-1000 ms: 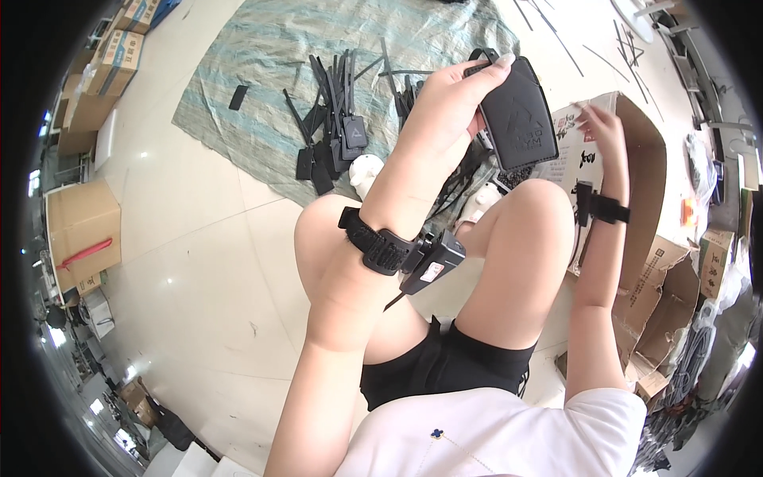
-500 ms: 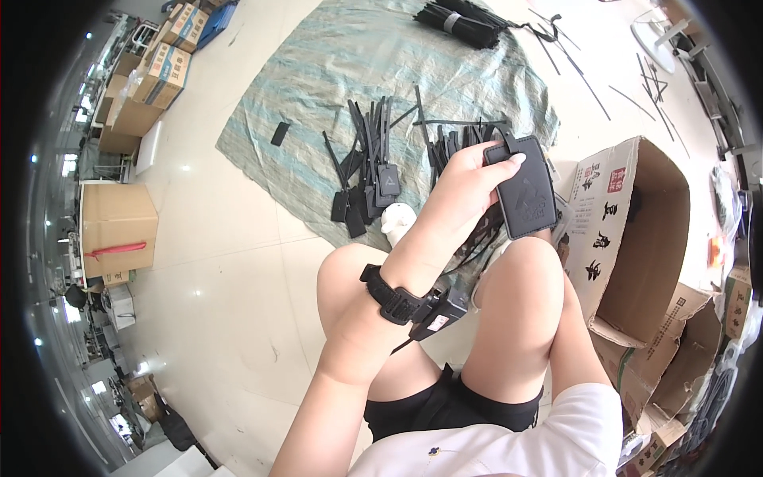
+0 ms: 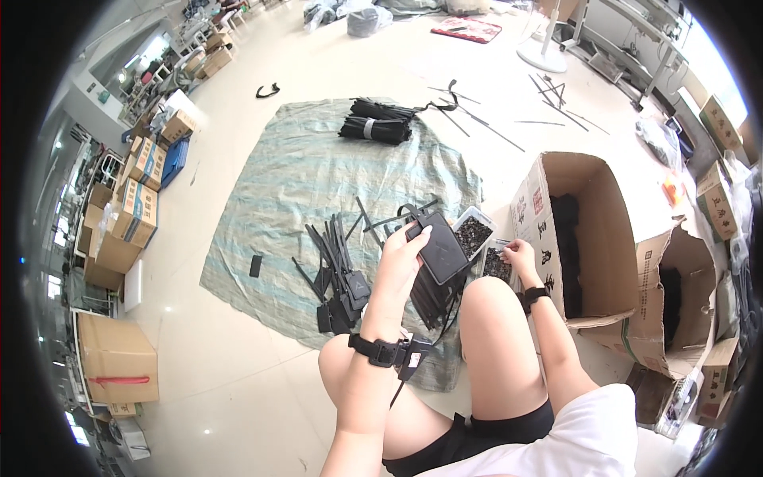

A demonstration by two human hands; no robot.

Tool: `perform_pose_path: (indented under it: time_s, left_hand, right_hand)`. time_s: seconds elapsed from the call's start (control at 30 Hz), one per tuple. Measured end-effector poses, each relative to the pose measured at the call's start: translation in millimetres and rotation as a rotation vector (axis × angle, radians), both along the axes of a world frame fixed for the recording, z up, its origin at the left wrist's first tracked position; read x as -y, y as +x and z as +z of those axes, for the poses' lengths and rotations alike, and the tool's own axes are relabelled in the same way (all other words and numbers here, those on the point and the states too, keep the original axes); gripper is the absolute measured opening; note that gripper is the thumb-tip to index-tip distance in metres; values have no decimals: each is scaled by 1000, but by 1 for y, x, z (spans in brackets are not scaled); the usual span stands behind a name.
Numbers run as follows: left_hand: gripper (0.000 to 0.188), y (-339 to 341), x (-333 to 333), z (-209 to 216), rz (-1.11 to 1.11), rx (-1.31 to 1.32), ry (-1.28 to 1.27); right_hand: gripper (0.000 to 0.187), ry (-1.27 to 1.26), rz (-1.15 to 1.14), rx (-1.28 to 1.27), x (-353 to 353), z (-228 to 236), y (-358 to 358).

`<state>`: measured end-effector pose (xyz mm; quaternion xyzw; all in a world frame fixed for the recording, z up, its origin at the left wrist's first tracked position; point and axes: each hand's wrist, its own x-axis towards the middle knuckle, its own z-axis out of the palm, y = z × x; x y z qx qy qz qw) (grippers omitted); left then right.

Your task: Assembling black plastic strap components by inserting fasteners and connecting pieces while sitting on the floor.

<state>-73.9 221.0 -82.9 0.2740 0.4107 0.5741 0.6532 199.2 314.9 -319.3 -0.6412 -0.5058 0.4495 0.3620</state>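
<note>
Black flat pouch (image 3: 442, 253) held up in the left hand (image 3: 401, 262), over the near edge of the striped cloth (image 3: 302, 175) and just in front of the knees. Fingers closed around its left edge, thumb on the face; a strap loop sticks out at its top corner. A black band sits on that wrist.

Right hand (image 3: 520, 256) reaches into a small clear tray (image 3: 497, 262) beside the right knee. Fingers curled down among small dark pieces; whether they pinch any cannot be told. A black band on this wrist too.

Second clear tray (image 3: 474, 234) lies just beyond, touching the pouch's far corner in the view, filled with small dark bits, too small to tell what kind.

Large cardboard box (image 3: 584, 238) stands open on its side to the right of the trays, flaps spread. Dark material lies along its inside wall. A second open box (image 3: 675, 310) sits against it further right, with dark contents deep inside, unclear.

On the cloth: a loose pile of black straps (image 3: 338, 266) left of the hand, and a tied bundle of black straps (image 3: 375, 129) at the far end. A small black piece (image 3: 255, 265) lies alone near the cloth's left edge.

Stacked closed cartons (image 3: 135, 211) line the left wall, well apart from the work.
</note>
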Motion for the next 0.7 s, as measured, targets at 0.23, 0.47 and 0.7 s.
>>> perform_pose_path:
  time_s: [0.23, 0.47, 0.7]
  left_hand:
    - [23, 1, 2, 8, 9, -19, 22]
    - [26, -11, 7, 27, -101, -153, 21]
    - [28, -16, 12, 28, -50, -355, 33]
  right_hand:
    - [10, 173, 190, -188, 58, 245, -5]
    - [9, 458, 492, -409, 95, 381, -70]
    - [16, 147, 578, -659, 53, 315, -131]
